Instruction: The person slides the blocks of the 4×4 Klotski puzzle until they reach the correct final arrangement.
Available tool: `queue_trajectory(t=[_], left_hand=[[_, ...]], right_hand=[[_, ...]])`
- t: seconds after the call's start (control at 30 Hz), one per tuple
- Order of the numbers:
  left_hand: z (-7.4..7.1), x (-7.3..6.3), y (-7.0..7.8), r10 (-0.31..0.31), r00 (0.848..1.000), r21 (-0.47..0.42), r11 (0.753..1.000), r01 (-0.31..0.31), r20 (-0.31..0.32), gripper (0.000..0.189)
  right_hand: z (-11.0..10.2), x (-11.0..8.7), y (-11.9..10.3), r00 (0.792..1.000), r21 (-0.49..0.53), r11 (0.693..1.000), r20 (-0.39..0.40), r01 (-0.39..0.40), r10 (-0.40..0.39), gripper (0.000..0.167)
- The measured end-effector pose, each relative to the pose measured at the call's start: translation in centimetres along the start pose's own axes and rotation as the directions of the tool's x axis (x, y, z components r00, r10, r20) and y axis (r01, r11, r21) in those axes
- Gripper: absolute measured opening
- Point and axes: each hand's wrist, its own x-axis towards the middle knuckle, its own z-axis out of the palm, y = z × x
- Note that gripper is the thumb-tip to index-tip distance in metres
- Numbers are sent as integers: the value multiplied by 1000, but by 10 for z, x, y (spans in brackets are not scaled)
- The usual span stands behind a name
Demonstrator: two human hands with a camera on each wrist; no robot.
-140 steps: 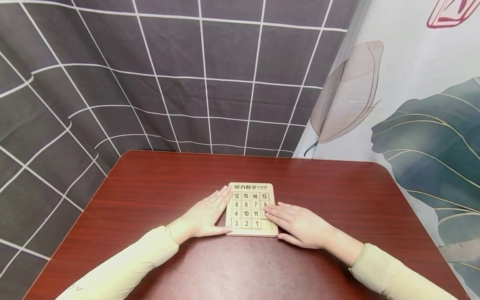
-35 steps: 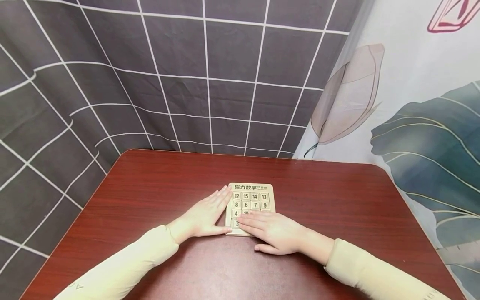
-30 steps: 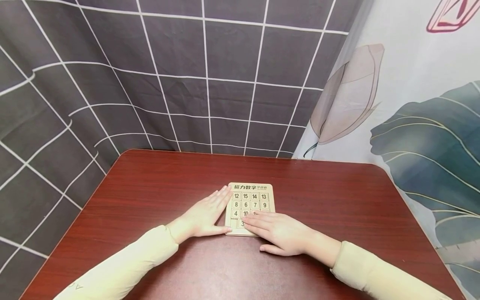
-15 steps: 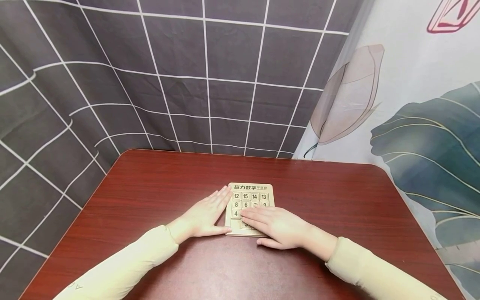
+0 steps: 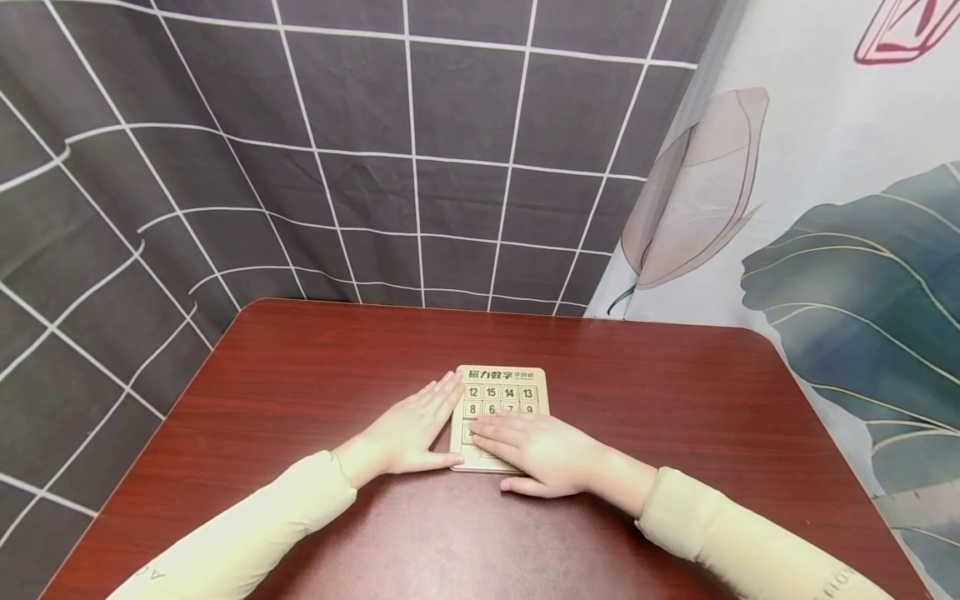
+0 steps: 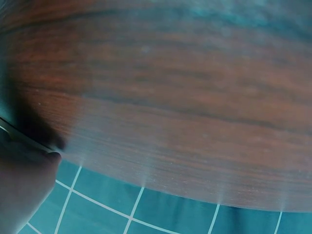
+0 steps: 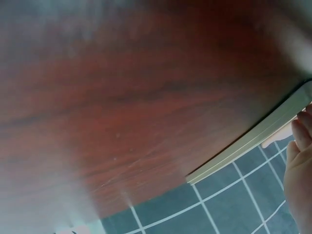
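Note:
A light wooden number sliding puzzle [image 5: 501, 375] lies flat on the table, its upper tile rows reading 12, 15, 14, 13 and 8, 6, 7, 9. My left hand [image 5: 408, 429] rests along its left side, fingers straight at the upper corner and thumb at the lower one. Across the lower tiles stretches my right hand [image 5: 546, 450], fingers fairly straight, fingertips on the 4 tile [image 5: 469, 432] in the third row. That hand hides most of the two lower rows. In the right wrist view the puzzle's side edge [image 7: 239, 146] shows beside my fingers.
The puzzle sits mid-table on a red-brown wooden table [image 5: 315, 358]. Behind and to the left hangs a dark grid-patterned curtain [image 5: 360, 192]; at the right is a pale curtain [image 5: 817, 150] with leaf prints.
My right hand has moved left over the puzzle from its right edge. The bottom-row tiles slid right, leaving a gap at lower left, and the 4 tile has shifted slightly down. My left hand stayed.

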Motion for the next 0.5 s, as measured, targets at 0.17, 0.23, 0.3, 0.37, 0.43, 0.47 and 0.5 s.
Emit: queue_trajectory(t=[0.17, 0.23, 0.3, 0.37, 0.43, 0.47, 0.5], left_hand=[[1, 1, -1, -2, 1000, 8, 1000, 1, 4, 103], [1, 0, -1, -5, 1000, 8, 1000, 5, 6, 103], [1, 0, -1, -11, 1000, 6, 1000, 11, 11, 103], [0, -1, -1, -12, 1000, 3, 1000, 12, 11, 103], [0, -1, -1, -11, 1000, 2, 1000, 11, 11, 103], [-1, -1, 0, -10, 1000, 1, 1000, 10, 11, 104], [-1, 0, 0, -6, 1000, -2, 1000, 6, 6, 104]], right_hand=[[0, -4, -8, 998, -7, 998, -28, 55, -55, 68], [-1, -5, -10, 998, -9, 998, -29, 61, -61, 69], [-2, -5, -11, 998, -8, 998, -23, 58, -59, 69], [-2, -5, -10, 998, -5, 999, -18, 52, -52, 69], [-3, -5, -8, 999, -1, 999, -13, 45, -45, 69], [-4, -5, -7, 999, 2, 999, -11, 40, -40, 68], [-5, -4, -6, 999, 5, 999, -8, 34, -34, 68]])
